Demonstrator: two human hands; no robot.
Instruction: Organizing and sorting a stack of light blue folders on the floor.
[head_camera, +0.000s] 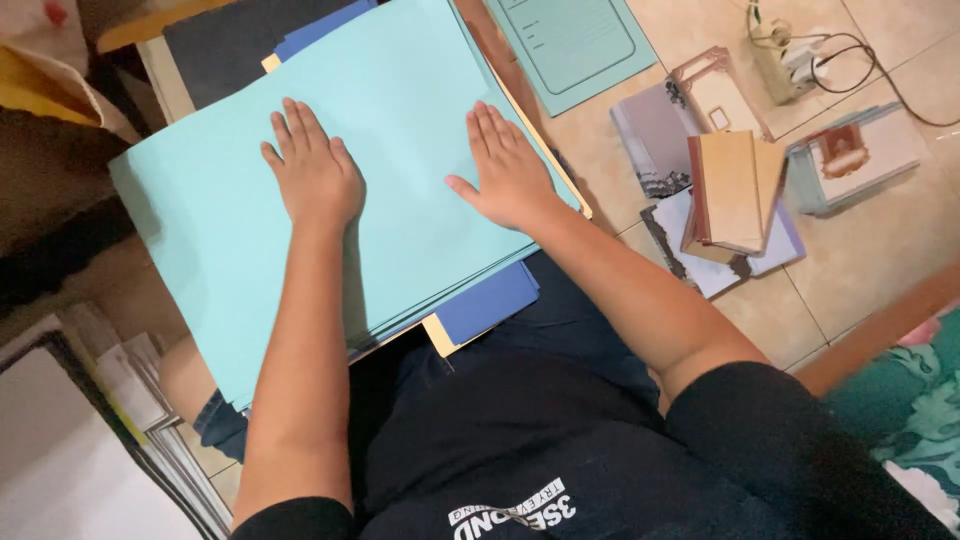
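From the head camera, both hands lie flat, palms down and fingers spread, on a large pale turquoise paper folder (400, 130) that tops a stack resting across the person's lap. The left hand (312, 172) presses near the sheet's middle; the right hand (508, 170) sits closer to its right edge, so neither grip closes on anything, each simply open and pressing. The folder's long axis runs diagonally, from lower left up to upper right, directly under both palms. Dark blue folders (490, 305) and a cream sheet (440, 335) peek out beneath. On the tiled floor (880, 250) to the right lie small books (728, 190), another turquoise folder (570, 45) and a power strip (785, 55).
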